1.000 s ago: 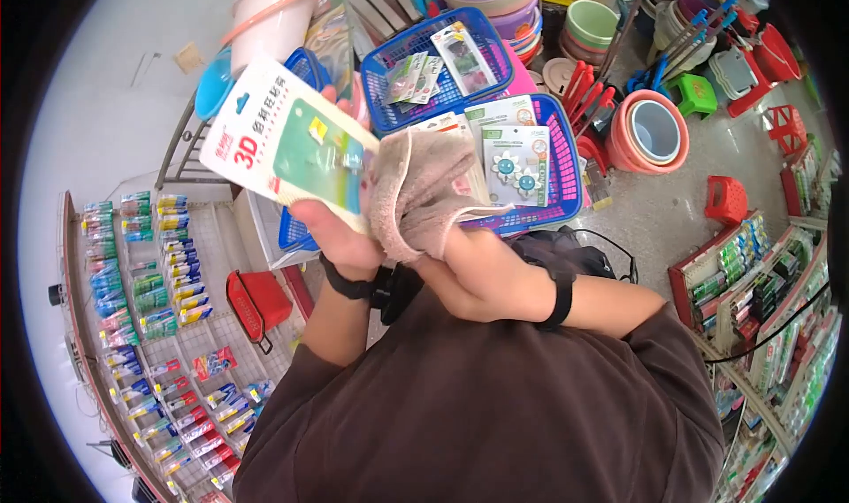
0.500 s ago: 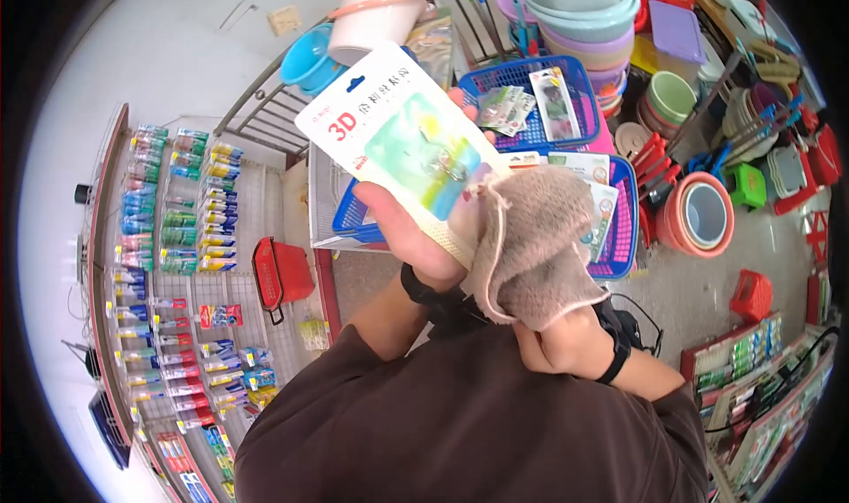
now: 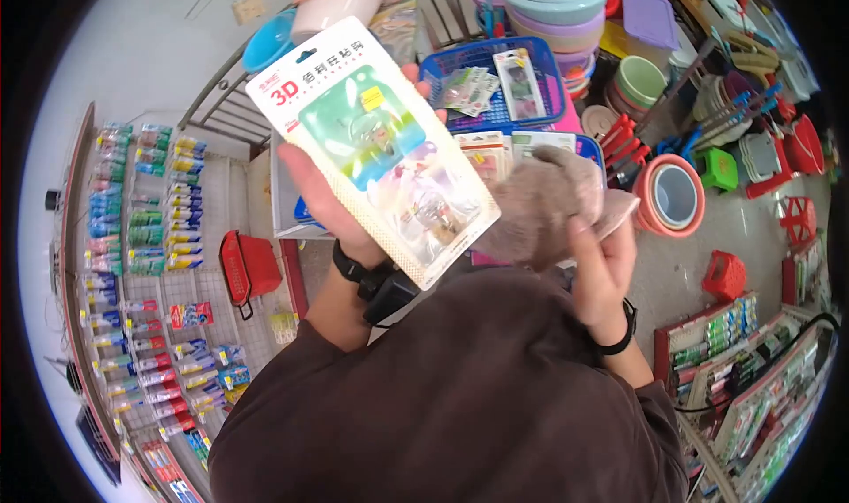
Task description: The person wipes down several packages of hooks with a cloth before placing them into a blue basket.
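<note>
My left hand (image 3: 329, 204) is wrapped around a card-backed pack of adhesive hooks (image 3: 398, 162), marked "3D". The pack is tilted, its green and purple front facing up toward me, and the fingertips show past its far edge. In my right hand (image 3: 608, 282) a greyish-brown cloth (image 3: 548, 204) is pinched between thumb and fingers. The cloth is blurred and hangs just right of the pack, apart from the printed front. Behind them are a blue basket (image 3: 562, 105) with several packaged items and a second blue basket (image 3: 598, 153), partly covered by the cloth.
A wire rack (image 3: 141, 277) of packaged goods stands left, near a red basket (image 3: 251, 268). Stacked basins (image 3: 557, 12) and nested buckets (image 3: 650, 207) are at the far side and right. A red stool (image 3: 725, 276) stands on the floor at right.
The cloth has moved off the pack's lower end to the right, uncovering the purple part. My right hand has risen and turned. The view has shifted slightly.
</note>
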`<action>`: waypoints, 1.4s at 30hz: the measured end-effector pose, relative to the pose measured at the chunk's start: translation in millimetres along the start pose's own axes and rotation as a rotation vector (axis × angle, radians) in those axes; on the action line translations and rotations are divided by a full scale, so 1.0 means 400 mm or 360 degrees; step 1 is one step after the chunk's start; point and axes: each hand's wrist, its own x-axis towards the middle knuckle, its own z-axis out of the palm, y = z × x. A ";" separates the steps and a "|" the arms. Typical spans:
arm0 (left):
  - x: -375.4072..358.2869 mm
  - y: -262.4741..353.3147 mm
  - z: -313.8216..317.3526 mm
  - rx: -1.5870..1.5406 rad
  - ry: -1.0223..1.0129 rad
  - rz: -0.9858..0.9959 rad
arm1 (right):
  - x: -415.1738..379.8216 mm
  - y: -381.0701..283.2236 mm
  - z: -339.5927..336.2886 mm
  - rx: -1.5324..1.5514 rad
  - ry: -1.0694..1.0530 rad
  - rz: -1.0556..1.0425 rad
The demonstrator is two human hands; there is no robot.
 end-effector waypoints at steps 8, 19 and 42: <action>-0.068 -0.098 0.066 0.0728 -0.0038 0.0051 | 0.001 0.027 0.070 -0.0601 -0.0613 -0.0188; -0.125 -0.110 -0.067 0.1200 -0.0644 -0.0036 | 0.012 0.043 0.121 0.0863 -0.0326 0.0023; -0.172 0.006 -0.056 0.0559 0.0100 -0.0230 | 0.066 0.132 0.123 0.0307 -0.0471 -0.0148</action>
